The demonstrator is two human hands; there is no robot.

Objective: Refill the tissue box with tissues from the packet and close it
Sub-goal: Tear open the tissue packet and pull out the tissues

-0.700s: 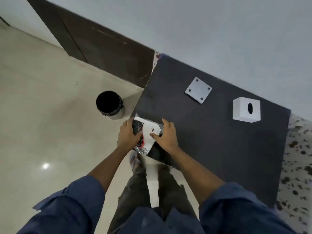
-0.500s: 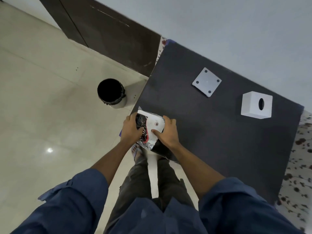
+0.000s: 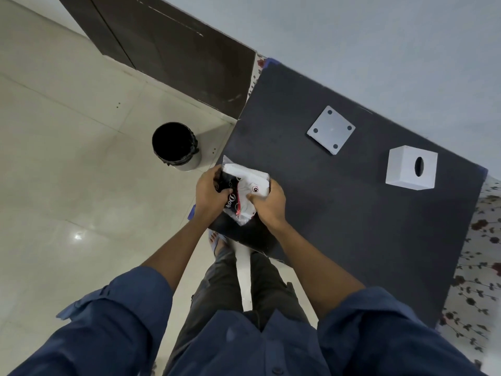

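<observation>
Packet (image 3: 245, 192) in both hands; box (image 3: 410, 167), lid (image 3: 331, 129) apart (bin (image 3: 174, 143) nearby).

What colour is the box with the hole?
White, seen best in the head view: the tissue box.

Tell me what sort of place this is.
Probably a room in a home: glossy pale tiled floor, dark wooden door, and a floral cloth under the dark table mat.
</observation>
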